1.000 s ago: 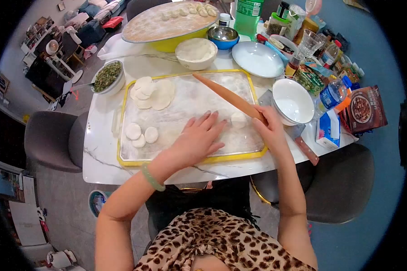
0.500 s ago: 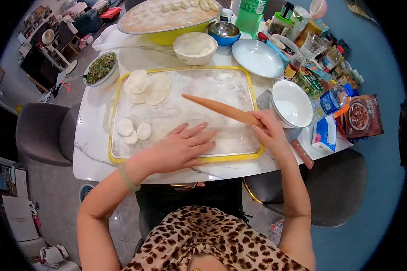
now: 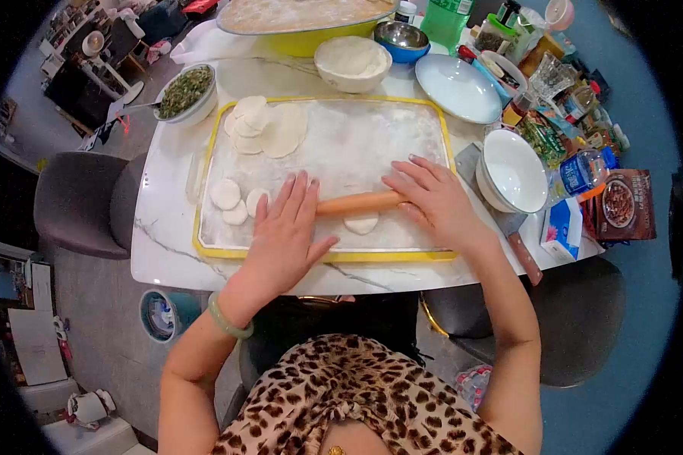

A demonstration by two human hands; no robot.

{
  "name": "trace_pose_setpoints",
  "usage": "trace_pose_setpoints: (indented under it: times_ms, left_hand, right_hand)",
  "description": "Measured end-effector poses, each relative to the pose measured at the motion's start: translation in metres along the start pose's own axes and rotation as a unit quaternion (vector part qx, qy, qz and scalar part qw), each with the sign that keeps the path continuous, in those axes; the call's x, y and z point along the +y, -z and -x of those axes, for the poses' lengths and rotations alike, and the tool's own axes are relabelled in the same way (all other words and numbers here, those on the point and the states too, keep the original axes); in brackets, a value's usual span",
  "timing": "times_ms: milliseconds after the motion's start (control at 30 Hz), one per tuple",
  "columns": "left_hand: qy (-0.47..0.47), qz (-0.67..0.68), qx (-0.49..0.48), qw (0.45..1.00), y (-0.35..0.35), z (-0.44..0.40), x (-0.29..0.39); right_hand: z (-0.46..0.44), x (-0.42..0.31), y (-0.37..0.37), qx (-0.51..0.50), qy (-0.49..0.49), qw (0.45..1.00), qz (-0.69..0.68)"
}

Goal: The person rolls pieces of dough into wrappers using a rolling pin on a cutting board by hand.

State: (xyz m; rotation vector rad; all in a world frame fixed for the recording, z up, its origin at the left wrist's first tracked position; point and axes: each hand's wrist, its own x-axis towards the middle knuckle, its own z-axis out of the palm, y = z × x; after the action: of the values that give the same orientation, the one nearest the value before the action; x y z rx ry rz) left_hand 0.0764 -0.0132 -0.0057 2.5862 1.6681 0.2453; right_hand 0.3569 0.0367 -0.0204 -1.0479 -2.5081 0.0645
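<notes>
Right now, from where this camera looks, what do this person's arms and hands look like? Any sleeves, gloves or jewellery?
No gloves on the left hand or right hand. A smooth, round, pale green bangle circles the left wrist; the right wrist is bare. No sleeves cover the visible arms; the top is light with dark brown animal-print spots.

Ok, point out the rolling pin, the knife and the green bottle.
Rolling pin (image 3: 359, 203): head view, middle of its visible wooden length.
Knife (image 3: 525, 258): head view, on its brown handle.
Green bottle (image 3: 442, 26): head view, on its lower body; its top is out of frame.
</notes>
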Motion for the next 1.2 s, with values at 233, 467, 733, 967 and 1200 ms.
trace_pose_setpoints:
  times_ms: [233,467,733,967,1200]
  left_hand:
    - [-0.018,0.033,-0.103,0.994,0.007,0.054,0.016]
    - [0.003,-0.013,-0.03,0.999,0.016,0.023,0.012]
    - [0.008,-0.015,-0.004,1.0,-0.001,0.016,-0.002]
    - [-0.067,0.006,-0.091,0.994,0.009,0.067,0.015]
    - [-0.034,-0.053,-0.005,0.998,0.011,0.018,0.001]
  right_hand:
    - [0.024,-0.023,0.011,-0.086,-0.022,0.996,0.015]
    - [0.008,0.001,-0.005,-0.065,-0.016,0.998,-0.009]
    - [-0.013,-0.01,-0.005,-0.049,0.004,0.999,0.008]
    - [0.025,-0.017,0.01,-0.099,-0.007,0.995,0.007]
    - [-0.005,0.011,-0.017,-0.061,-0.009,0.998,-0.033]
